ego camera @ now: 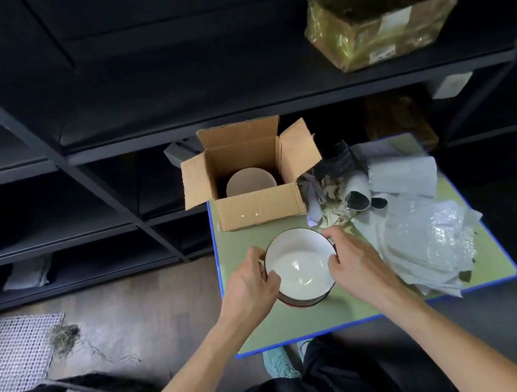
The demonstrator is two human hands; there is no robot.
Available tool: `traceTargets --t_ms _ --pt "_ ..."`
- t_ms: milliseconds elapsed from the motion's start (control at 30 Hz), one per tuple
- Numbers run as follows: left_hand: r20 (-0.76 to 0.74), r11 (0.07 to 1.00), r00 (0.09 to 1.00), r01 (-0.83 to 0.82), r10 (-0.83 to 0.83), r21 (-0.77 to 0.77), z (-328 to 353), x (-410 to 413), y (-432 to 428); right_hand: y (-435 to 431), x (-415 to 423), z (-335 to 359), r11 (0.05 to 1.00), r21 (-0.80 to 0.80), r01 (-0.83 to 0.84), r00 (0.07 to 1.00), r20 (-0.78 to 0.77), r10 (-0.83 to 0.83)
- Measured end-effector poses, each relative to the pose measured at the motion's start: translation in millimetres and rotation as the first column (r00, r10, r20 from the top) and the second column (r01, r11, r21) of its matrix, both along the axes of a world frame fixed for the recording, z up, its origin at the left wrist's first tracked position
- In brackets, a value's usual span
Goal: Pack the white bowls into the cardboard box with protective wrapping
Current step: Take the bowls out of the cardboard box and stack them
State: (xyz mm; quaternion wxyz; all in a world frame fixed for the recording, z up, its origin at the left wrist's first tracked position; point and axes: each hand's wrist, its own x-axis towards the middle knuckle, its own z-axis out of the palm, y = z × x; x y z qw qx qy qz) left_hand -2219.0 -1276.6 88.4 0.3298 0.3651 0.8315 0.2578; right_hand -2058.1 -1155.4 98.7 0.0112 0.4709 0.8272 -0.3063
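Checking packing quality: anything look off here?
Yes. The boxed bowl inside the cardboard box looks bare, with no wrapping visible around it. The held bowl, gripped by the left hand and right hand, is bare too. Bubble wrap lies in a loose heap on the right of the table.

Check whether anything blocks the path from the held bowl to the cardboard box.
Nothing visible does. The left hand and right hand grip the white bowl; only bare table lies between it and the cardboard box, flaps open. The wrapping pile lies off to the right. A second bowl already sits inside.
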Motion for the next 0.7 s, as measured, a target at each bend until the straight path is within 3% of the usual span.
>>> traceTargets --t_ms 200,433,700 --pt "-0.058 1.000 0.998 0.008 -0.010 -0.019 -5 1 -2 -12 1 -15 0.994 0.104 -0.021 0.998 0.057 0.015" --pt "-0.085 0.999 0.996 0.032 -0.032 -0.008 -10 -4 0 -7 1 -15 0.995 0.096 -0.027 0.998 0.051 0.022" --pt "-0.242 0.995 0.966 0.098 -0.088 0.032 -14 -18 9 0 -3 -12 0.984 0.173 -0.049 0.998 0.051 0.041"
